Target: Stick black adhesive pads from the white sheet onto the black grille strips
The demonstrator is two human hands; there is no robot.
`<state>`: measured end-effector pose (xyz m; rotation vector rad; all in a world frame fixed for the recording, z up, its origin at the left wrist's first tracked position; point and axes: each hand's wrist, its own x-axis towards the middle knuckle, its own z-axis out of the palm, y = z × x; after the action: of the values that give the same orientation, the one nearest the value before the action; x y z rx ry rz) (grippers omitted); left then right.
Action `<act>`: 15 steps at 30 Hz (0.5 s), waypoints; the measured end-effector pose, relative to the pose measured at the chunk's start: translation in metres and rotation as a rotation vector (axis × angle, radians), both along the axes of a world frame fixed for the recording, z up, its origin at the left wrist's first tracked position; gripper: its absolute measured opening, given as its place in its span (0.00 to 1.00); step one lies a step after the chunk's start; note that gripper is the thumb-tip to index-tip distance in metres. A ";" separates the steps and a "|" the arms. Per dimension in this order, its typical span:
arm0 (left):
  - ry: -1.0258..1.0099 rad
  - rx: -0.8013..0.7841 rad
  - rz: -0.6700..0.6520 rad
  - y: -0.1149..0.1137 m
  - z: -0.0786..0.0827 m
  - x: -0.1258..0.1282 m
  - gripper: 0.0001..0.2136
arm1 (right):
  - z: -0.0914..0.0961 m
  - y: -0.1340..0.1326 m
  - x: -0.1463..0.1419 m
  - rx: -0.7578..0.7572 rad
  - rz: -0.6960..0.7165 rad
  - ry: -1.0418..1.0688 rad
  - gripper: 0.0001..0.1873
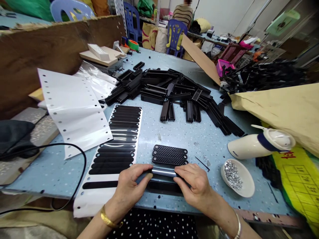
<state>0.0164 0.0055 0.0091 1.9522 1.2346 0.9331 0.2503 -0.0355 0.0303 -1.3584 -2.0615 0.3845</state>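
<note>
My left hand (132, 184) and my right hand (195, 182) pinch the two ends of a dark glossy strip (163, 171), which catches the light along its middle. Just under it, near the table's front edge, lies a flat black bar (164, 188), partly covered by my fingers. Several black textured bars with screw heads (169, 155) are lined up right behind the strip. To the left is a white sheet of rounded black stickers (117, 132), with a bare patch of backing towards its near end.
Black slotted parts (171, 87) are heaped across the back. At right stand a white bowl of small metal screws (234, 176) and a lying cream bottle (249, 145). A hex key (202, 164), white perforated sheets (74, 113) and a black cable (83, 156) lie around. A person (183, 15) sits far behind.
</note>
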 end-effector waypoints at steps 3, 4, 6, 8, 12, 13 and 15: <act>-0.001 0.005 0.002 0.000 -0.001 0.000 0.09 | -0.001 0.000 -0.001 0.002 -0.001 -0.013 0.09; 0.001 0.006 0.001 0.000 -0.001 0.000 0.09 | -0.001 0.000 -0.002 0.002 0.000 -0.015 0.09; 0.006 0.007 -0.002 0.000 -0.001 -0.001 0.09 | -0.001 0.000 -0.002 0.001 0.005 -0.018 0.09; 0.013 0.002 -0.003 0.000 -0.002 -0.001 0.09 | -0.001 0.000 -0.003 -0.001 0.009 -0.022 0.09; 0.018 -0.009 0.002 -0.001 -0.001 -0.001 0.09 | -0.002 0.000 -0.004 0.003 0.009 -0.020 0.09; 0.016 -0.012 0.004 -0.002 -0.001 -0.001 0.09 | -0.002 0.000 -0.003 0.003 0.009 -0.020 0.09; 0.016 -0.019 0.007 -0.002 -0.001 -0.001 0.10 | -0.002 0.000 -0.003 0.002 0.005 -0.022 0.09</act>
<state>0.0154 0.0039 0.0077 1.9452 1.2558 0.9080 0.2472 -0.0357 0.0283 -1.3618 -2.0836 0.3711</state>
